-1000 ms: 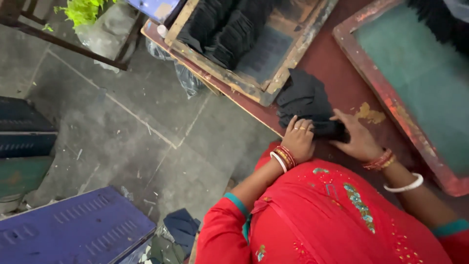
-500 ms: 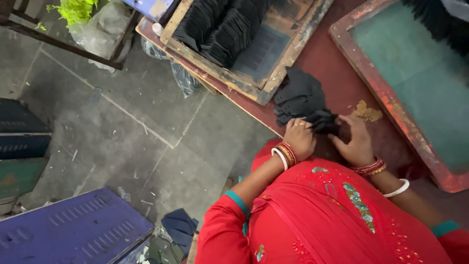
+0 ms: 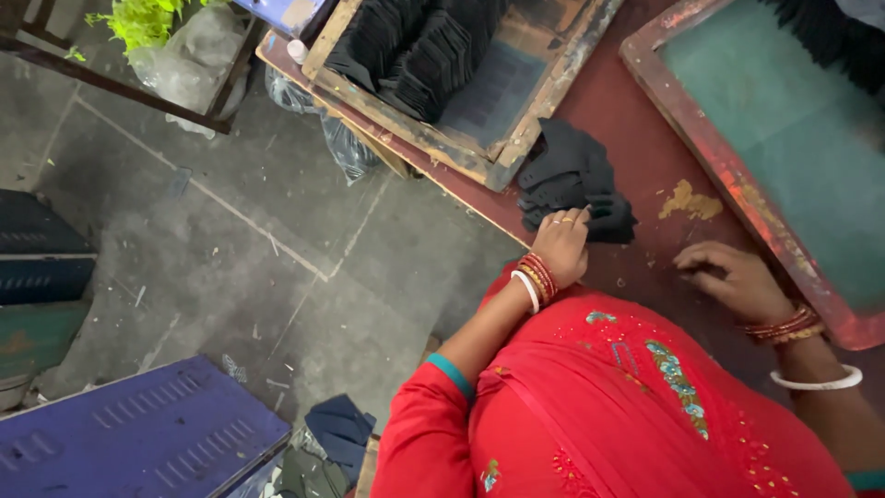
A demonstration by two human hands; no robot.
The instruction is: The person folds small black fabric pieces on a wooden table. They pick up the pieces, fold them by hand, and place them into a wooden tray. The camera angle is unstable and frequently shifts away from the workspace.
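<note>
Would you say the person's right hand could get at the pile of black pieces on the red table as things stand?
Probably yes. The right hand rests flat on the red table, apart from the pile of black pieces, with only bare tabletop between them. The left hand already touches the pile's near edge, so the two might crowd there.

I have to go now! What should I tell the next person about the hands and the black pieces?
Left hand: fingertips on the loose pile of black pieces, no clear grip.
Right hand: flat on the red table, holding nothing.
More black pieces are stacked in the wooden tray beside the pile.
A green-screened frame lies to the right.
Done: the tray holds stacked rows.
Left: the loose pile is still on the table.
</note>
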